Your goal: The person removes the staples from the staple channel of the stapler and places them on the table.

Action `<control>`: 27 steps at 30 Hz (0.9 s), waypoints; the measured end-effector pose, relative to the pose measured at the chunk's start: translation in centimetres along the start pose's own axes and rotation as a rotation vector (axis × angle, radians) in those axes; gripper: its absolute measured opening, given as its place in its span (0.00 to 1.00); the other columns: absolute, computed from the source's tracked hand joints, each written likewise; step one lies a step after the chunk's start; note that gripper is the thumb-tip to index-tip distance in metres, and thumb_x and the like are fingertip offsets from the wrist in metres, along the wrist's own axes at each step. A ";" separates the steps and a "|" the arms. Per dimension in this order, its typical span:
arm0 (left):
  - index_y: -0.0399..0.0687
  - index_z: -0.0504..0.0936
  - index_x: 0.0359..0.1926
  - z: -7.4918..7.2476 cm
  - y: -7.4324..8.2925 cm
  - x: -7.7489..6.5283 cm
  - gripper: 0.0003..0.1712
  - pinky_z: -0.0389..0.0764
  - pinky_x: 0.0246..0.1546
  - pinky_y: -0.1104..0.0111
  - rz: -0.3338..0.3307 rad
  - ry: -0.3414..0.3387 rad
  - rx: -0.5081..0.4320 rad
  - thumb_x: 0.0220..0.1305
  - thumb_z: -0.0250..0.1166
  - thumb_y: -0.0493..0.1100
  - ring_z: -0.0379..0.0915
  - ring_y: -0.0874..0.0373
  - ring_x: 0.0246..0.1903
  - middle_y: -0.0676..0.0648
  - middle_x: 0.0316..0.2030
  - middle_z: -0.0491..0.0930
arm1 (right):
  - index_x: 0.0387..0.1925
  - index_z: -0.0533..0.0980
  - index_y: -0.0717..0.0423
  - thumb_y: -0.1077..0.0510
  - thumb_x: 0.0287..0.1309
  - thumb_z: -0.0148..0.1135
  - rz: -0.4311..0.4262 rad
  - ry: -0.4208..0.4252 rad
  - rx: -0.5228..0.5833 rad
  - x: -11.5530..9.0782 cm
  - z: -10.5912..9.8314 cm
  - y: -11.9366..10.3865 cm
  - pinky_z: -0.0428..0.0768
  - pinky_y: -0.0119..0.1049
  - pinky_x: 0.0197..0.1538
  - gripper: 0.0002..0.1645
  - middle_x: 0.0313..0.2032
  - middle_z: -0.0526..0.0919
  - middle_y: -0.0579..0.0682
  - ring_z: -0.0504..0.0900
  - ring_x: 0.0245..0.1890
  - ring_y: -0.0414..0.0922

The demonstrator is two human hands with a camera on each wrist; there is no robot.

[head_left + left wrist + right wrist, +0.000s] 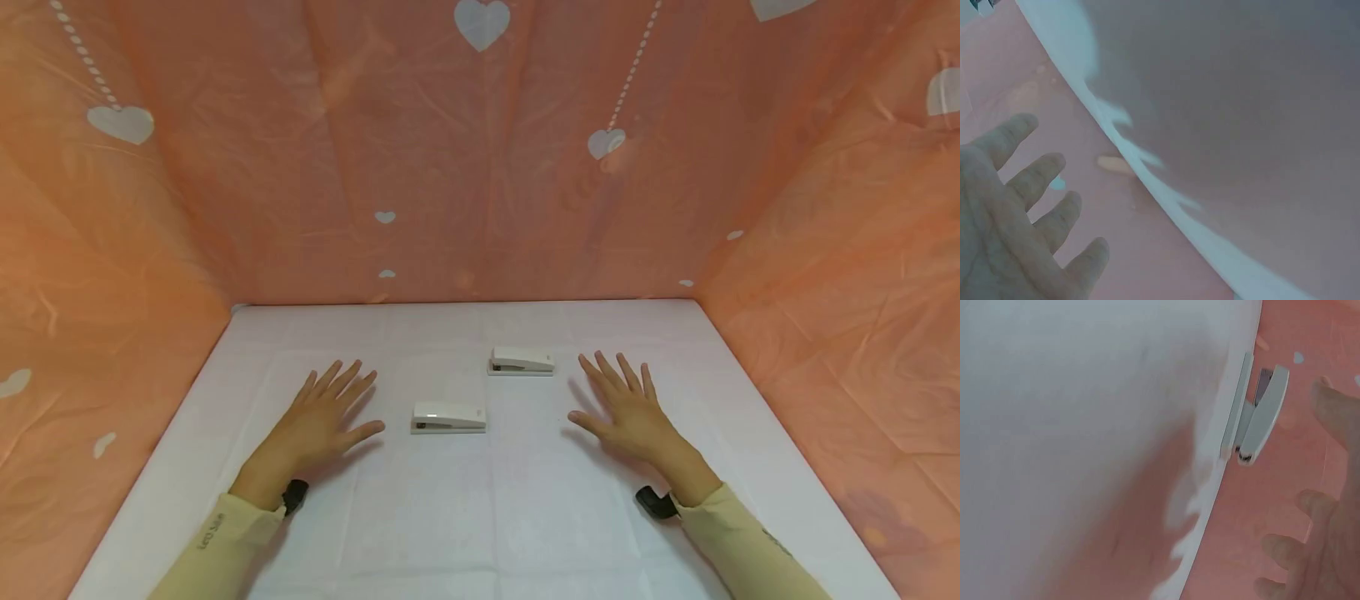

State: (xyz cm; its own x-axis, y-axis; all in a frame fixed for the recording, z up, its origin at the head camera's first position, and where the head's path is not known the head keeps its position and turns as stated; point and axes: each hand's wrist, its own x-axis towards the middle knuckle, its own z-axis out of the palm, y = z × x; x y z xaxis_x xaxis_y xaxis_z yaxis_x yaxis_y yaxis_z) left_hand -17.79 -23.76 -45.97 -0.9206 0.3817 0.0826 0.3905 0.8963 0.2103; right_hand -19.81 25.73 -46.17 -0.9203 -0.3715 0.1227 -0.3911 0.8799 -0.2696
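Note:
Two white staplers lie on the white table. The nearer stapler [448, 417] is left of the other in the head view; the farther stapler [521, 361] sits toward the back. My left hand [321, 423] has its fingers spread, left of the nearer stapler and apart from it. To the right of both staplers, my right hand [626, 415] is also spread and holds nothing. In the right wrist view, one stapler [1261, 415] appears beside the right hand [1329, 519]. The left wrist view shows the left hand [1010, 219] and its shadow, with no stapler visible.
A white cloth covers the table [420, 517]. An orange curtain [420, 167] with heart shapes rises behind it and along both sides. A black wrist device [657, 502] is on the right wrist, another black device [296, 496] on the left.

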 end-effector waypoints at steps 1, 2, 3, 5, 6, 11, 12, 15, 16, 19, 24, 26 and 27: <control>0.52 0.59 0.77 0.1 0.1 0.0 0.50 0.39 0.72 0.40 0.004 0.000 0.000 0.64 0.54 0.75 0.40 0.38 0.76 0.41 0.77 0.53 | 0.80 0.43 0.35 0.22 0.61 0.50 -0.006 0.001 -0.001 0.1 0.1 -0.3 0.27 0.61 0.72 0.54 0.79 0.43 0.48 0.33 0.79 0.56; 0.53 0.58 0.77 0.1 0.2 0.0 0.50 0.39 0.72 0.40 0.008 -0.002 0.001 0.64 0.53 0.76 0.39 0.37 0.76 0.41 0.77 0.53 | 0.80 0.44 0.35 0.22 0.61 0.50 -0.014 0.002 0.001 0.2 0.2 -0.6 0.27 0.62 0.72 0.54 0.79 0.43 0.48 0.33 0.79 0.55; 0.52 0.59 0.77 0.2 0.3 0.1 0.50 0.39 0.72 0.40 0.013 -0.002 -0.001 0.64 0.53 0.76 0.40 0.37 0.76 0.40 0.77 0.53 | 0.80 0.44 0.35 0.21 0.61 0.50 -0.021 0.001 0.002 0.3 0.3 -0.8 0.27 0.61 0.72 0.54 0.79 0.43 0.48 0.33 0.79 0.55; 0.53 0.59 0.77 0.2 0.6 0.2 0.51 0.39 0.72 0.41 0.019 -0.002 -0.002 0.64 0.53 0.76 0.40 0.38 0.76 0.41 0.77 0.53 | 0.80 0.44 0.35 0.21 0.60 0.49 -0.034 0.001 -0.001 0.5 0.5 -1.4 0.28 0.61 0.73 0.54 0.79 0.44 0.48 0.33 0.79 0.55; 0.53 0.59 0.77 0.2 0.7 0.2 0.51 0.39 0.72 0.41 0.025 0.000 -0.001 0.64 0.53 0.76 0.40 0.38 0.76 0.41 0.77 0.53 | 0.80 0.44 0.34 0.20 0.60 0.49 -0.040 0.002 0.000 0.6 0.6 -1.6 0.28 0.61 0.73 0.55 0.79 0.45 0.49 0.34 0.79 0.55; 0.53 0.59 0.77 0.3 1.2 0.6 0.51 0.38 0.73 0.42 0.046 -0.009 0.000 0.63 0.53 0.77 0.40 0.40 0.77 0.42 0.77 0.53 | 0.79 0.46 0.35 0.21 0.60 0.51 -0.087 0.020 -0.009 1.2 1.0 -2.7 0.31 0.61 0.73 0.54 0.78 0.50 0.52 0.36 0.79 0.55; 0.53 0.58 0.77 0.3 1.2 0.7 0.51 0.39 0.73 0.42 0.052 -0.012 0.003 0.63 0.53 0.77 0.40 0.40 0.77 0.42 0.77 0.53 | 0.79 0.46 0.35 0.21 0.60 0.51 -0.095 0.023 -0.013 1.3 1.0 -2.9 0.32 0.62 0.73 0.55 0.78 0.50 0.52 0.37 0.79 0.55; 0.53 0.58 0.77 0.5 1.4 0.9 0.52 0.39 0.73 0.43 0.071 -0.024 0.010 0.62 0.53 0.78 0.40 0.40 0.77 0.43 0.77 0.53 | 0.79 0.46 0.36 0.21 0.60 0.51 -0.120 0.022 -0.013 1.6 1.1 -3.5 0.33 0.62 0.73 0.55 0.78 0.50 0.52 0.37 0.79 0.54; 0.53 0.58 0.77 0.5 1.5 1.0 0.53 0.39 0.73 0.43 0.081 -0.026 0.009 0.62 0.53 0.78 0.41 0.40 0.77 0.42 0.77 0.53 | 0.80 0.46 0.36 0.21 0.60 0.51 -0.126 0.019 -0.011 1.7 1.2 -3.7 0.33 0.62 0.73 0.55 0.78 0.50 0.51 0.37 0.79 0.54; 0.53 0.57 0.78 0.6 1.7 1.3 0.54 0.40 0.73 0.44 0.110 -0.035 0.009 0.61 0.55 0.78 0.42 0.40 0.76 0.43 0.77 0.54 | 0.80 0.46 0.36 0.21 0.60 0.50 -0.149 0.014 -0.007 2.0 1.4 -4.3 0.32 0.61 0.74 0.55 0.79 0.49 0.49 0.36 0.79 0.53; 0.52 0.57 0.78 0.4 2.0 1.7 0.55 0.44 0.73 0.45 0.151 -0.049 -0.015 0.59 0.59 0.76 0.46 0.41 0.76 0.42 0.76 0.57 | 0.80 0.47 0.39 0.22 0.61 0.51 -0.203 0.028 0.010 2.6 1.8 -5.4 0.32 0.59 0.74 0.54 0.79 0.49 0.48 0.38 0.79 0.52; 0.50 0.59 0.77 0.3 2.1 2.0 0.55 0.46 0.73 0.44 0.174 -0.055 -0.033 0.58 0.62 0.75 0.50 0.41 0.75 0.41 0.75 0.59 | 0.79 0.49 0.41 0.23 0.62 0.52 -0.226 0.037 0.022 2.8 2.0 -5.7 0.33 0.59 0.74 0.54 0.78 0.51 0.49 0.39 0.79 0.52; 0.50 0.60 0.76 0.3 2.2 2.1 0.55 0.47 0.73 0.45 0.184 -0.059 -0.041 0.57 0.64 0.74 0.51 0.41 0.74 0.41 0.74 0.60 | 0.79 0.49 0.42 0.24 0.62 0.51 -0.233 0.036 0.024 2.9 2.0 -5.9 0.33 0.58 0.75 0.53 0.78 0.51 0.48 0.40 0.79 0.51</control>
State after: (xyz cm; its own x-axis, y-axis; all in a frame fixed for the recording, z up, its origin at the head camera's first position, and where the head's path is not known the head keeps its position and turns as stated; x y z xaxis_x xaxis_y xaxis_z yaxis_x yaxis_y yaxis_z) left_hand -18.90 -20.91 -45.67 -0.8311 0.5522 0.0663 0.5507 0.8004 0.2370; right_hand -20.16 18.86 -46.18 -0.8043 -0.5526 0.2186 -0.5936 0.7642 -0.2523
